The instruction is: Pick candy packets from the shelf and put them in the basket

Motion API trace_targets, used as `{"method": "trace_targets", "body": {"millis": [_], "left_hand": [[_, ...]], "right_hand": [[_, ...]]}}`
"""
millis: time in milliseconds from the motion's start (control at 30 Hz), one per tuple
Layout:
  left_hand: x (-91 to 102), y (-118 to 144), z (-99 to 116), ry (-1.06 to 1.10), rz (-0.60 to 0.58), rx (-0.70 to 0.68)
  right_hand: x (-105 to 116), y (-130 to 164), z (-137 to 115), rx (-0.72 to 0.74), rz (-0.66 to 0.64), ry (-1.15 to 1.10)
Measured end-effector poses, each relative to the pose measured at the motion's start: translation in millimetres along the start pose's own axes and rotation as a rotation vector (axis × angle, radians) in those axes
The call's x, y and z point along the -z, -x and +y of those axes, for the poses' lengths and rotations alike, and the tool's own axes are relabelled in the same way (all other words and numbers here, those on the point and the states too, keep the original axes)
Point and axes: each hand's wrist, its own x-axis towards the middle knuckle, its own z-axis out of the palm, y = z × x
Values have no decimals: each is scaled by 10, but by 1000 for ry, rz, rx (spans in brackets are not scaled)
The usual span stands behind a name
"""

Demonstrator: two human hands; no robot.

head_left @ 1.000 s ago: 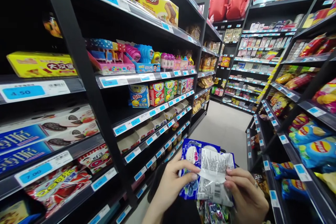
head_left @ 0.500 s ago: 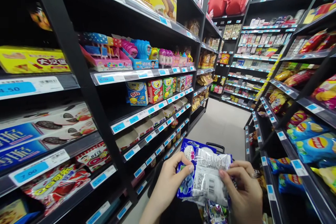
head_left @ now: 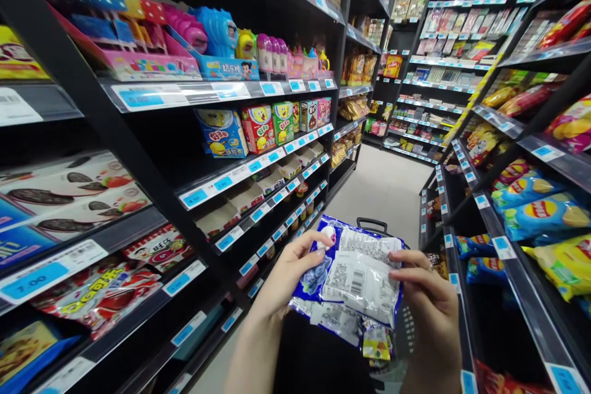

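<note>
Both hands dropped w/ the snack bag (head_left: 355, 271) since before. Left hand (head_left: 286, 274) & right hand (head_left: 427, 295) pinch its side edges, over the basket (head_left: 372, 222). Looks light, crinkly, soft; best held by edges.

A narrow shop aisle runs between tall black shelving (head_left: 138, 154) on both sides, edged with blue price tags (head_left: 222, 183). The pale floor (head_left: 383, 188) leads to more stocked shelves (head_left: 429, 80) at the end.
</note>
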Motion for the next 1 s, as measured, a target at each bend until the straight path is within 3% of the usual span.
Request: {"method": "trace_targets", "body": {"millis": [100, 167, 267, 367, 433, 533, 633, 867, 1000], "left_hand": [[42, -19, -4, 9, -14, 18], [81, -27, -14, 2, -64, 17], [159, -34, -57, 98, -243, 3], [236, -47, -112, 244, -454, 70], [259, -64, -130, 226, -516, 97], [218, -95, -126, -31, -386, 44], [119, -127, -135, -209, -222, 34], [1, -212, -271, -171, -102, -100], [-16, -241, -324, -139, -55, -114]], "right_hand": [[-15, -27, -23, 97, -49, 50], [-55, -68, -14, 192, -7, 53], [-131, -113, 10, 267, 120, 27], [-204, -105, 29, 202, 280, 41], [-248, -81, 37, 111, 417, 71], [-295, -46, 33, -7, 547, 103], [-293, -31, -5, -37, 553, 161], [-216, -50, -140, 15, 361, 500], [-283, -49, -89, -72, 453, 482]]}}
